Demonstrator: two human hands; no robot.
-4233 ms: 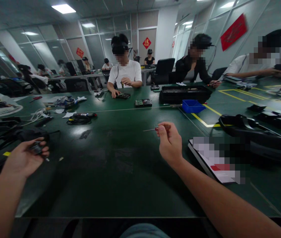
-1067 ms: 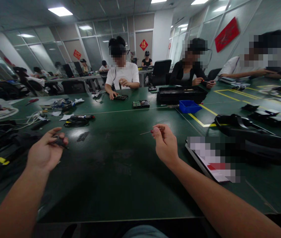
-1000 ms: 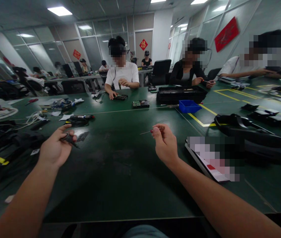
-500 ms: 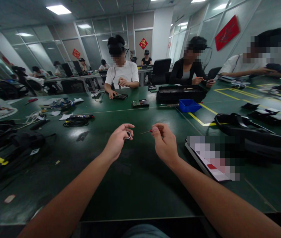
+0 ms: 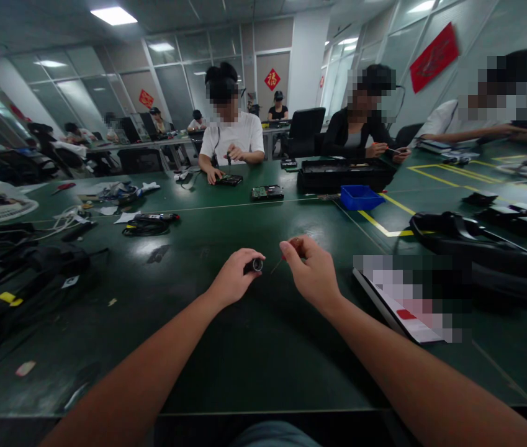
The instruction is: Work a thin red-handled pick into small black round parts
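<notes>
Smooth green tabletop (image 5: 211, 226) lies open between coiled black cable (image 5: 150, 225) and blue plastic bin (image 5: 362, 197); tangled black straps (image 5: 30, 276) block the left, a flat white-topped block (image 5: 398, 302) the right; a thin red-handled screwdriver (image 5: 283, 254) narrows the gap between bare left hand (image 5: 235, 276) and bare right hand (image 5: 312, 268)

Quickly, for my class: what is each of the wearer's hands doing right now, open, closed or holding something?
Left hand: closed around a small dark cylindrical piece.
Right hand: closed on a thin-shafted screwdriver.
</notes>
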